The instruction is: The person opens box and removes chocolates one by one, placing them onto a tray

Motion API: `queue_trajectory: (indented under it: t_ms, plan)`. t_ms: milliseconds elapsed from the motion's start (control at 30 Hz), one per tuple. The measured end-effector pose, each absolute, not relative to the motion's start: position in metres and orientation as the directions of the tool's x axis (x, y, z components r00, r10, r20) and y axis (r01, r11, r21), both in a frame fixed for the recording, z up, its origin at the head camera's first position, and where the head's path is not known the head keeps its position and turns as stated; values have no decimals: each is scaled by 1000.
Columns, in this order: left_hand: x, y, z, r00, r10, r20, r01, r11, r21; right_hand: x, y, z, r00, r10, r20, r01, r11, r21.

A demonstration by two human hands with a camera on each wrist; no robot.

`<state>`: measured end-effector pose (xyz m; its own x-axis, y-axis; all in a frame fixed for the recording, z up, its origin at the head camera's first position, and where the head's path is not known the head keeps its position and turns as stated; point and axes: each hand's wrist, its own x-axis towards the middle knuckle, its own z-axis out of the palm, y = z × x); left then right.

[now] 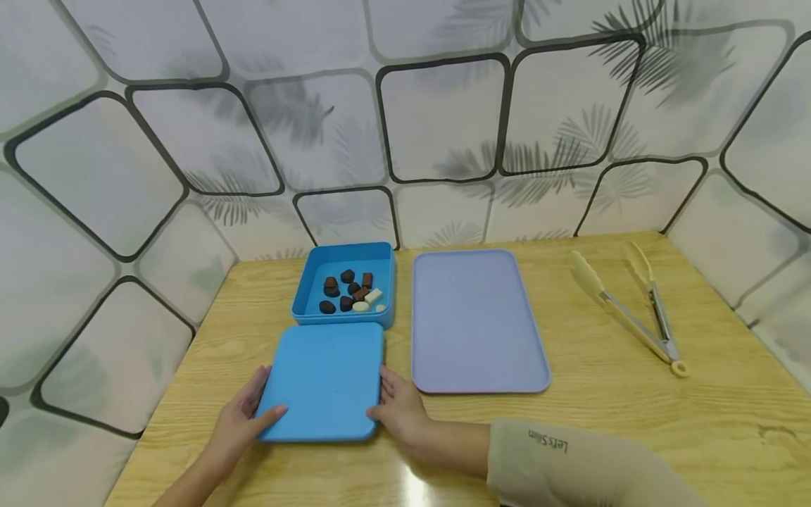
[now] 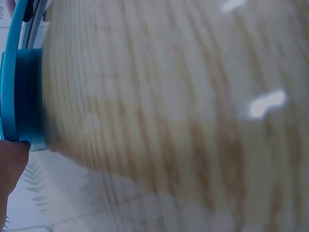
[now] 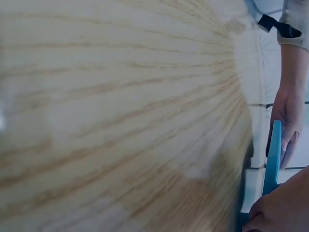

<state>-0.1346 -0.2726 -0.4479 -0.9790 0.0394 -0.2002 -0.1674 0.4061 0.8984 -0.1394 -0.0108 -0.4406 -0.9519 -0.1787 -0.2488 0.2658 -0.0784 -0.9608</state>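
A flat blue lid [image 1: 323, 384] lies between my two hands in the head view, just in front of an uncovered blue box [image 1: 383, 257]. Brown and white chocolates [image 1: 347, 276] are scattered inside that box. My left hand [image 1: 239, 417] holds the lid's left edge, thumb on top. At the opposite edge my right hand [image 1: 404, 414] grips it the same way. In the left wrist view the lid [image 2: 8, 72] stands out from the box wall [image 2: 30, 92] behind it. The right wrist view shows the lid [image 3: 273, 159] edge-on, raised above the table.
Right of the box a lavender tray [image 1: 478, 324] rests on the wooden table [image 1: 728, 422]. Farther right lie spread tongs [image 1: 633, 324] with cream tips. A patterned cloth or wall covering [image 1: 443, 120] rises behind and at both sides of the table.
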Motion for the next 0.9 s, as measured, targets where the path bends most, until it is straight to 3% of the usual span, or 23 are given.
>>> queue_trajectory:
  t_ms: [300,533,767,900]
  plan:
    - [-141,-268,-455,-967,69,-243,-180,489,853,-143,-11,-447,-959,-115,-259,264,-34,-964]
    - [-144,-265,-453,-951,132,-278,-185,478,859,-143,-11,-451,-966,-80,-246,248,-24,-968]
    - [-146,-261,-453,-953,113,-282,-183,527,830,-140,-10,-447,-979,-91,-182,158,224,-962]
    - [-147,-259,-452,-952,109,-287,-177,568,804,-138,-12,-444,-970,-112,-213,166,330,-929]
